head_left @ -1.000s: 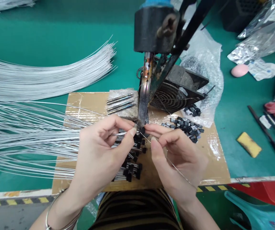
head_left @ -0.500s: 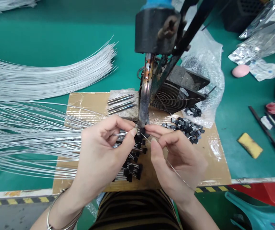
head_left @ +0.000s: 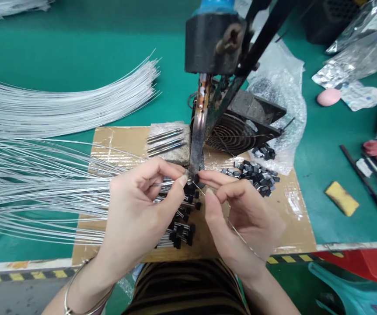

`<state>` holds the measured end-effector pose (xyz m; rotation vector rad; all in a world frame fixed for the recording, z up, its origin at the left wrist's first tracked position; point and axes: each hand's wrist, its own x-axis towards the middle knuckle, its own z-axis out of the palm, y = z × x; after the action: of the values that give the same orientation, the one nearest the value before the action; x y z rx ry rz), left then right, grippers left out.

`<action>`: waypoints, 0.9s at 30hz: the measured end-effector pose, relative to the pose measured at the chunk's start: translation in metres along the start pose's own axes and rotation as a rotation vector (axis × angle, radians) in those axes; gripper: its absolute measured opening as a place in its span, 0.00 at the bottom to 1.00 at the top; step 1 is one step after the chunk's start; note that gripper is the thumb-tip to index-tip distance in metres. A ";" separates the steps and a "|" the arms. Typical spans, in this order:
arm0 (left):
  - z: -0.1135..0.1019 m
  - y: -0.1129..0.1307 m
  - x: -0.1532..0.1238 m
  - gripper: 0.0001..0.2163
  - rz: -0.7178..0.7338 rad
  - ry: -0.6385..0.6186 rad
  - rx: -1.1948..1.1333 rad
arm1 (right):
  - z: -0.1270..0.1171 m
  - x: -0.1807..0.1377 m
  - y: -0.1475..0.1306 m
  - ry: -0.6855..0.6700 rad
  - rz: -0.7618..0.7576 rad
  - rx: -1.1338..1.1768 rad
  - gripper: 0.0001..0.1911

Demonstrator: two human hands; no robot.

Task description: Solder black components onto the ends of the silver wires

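A soldering iron (head_left: 199,131) hangs tip-down from its holder (head_left: 211,43), its tip between my fingertips. My left hand (head_left: 145,201) is closed in a pinch just left of the tip, on what looks like a white wire (head_left: 166,183). From the right, my right hand (head_left: 241,210) is closed around a thin solder wire (head_left: 242,237), whose end reaches up to the tip. Its outstretched fingertips touch a small black part (head_left: 196,179) there, mostly hidden. Below my left fingers lie wires ending in black connectors (head_left: 183,234).
Loose black connectors (head_left: 257,177) are piled on the cardboard (head_left: 293,218) to the right. A fan (head_left: 234,133) stands behind the iron. Spare metal tips (head_left: 165,142) rest on a pad. White wire bundles (head_left: 60,109) spread leftward. A yellow sponge (head_left: 342,199) lies right.
Both hands stay at the iron's tip. My right thumb has shifted very slightly left, and the solder wire with it. Otherwise the scene looks the same.
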<state>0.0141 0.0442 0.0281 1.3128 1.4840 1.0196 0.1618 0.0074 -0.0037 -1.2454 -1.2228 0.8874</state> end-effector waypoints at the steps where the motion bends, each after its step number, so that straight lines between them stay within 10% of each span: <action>1: 0.000 0.000 0.000 0.06 0.001 -0.001 0.003 | 0.000 0.000 0.000 -0.003 0.002 0.000 0.12; 27: 0.000 -0.001 0.000 0.06 0.007 -0.010 0.004 | 0.001 -0.001 0.003 0.016 -0.061 -0.046 0.12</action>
<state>0.0138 0.0438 0.0269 1.3250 1.4754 1.0145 0.1606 0.0071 -0.0068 -1.2432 -1.2675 0.8076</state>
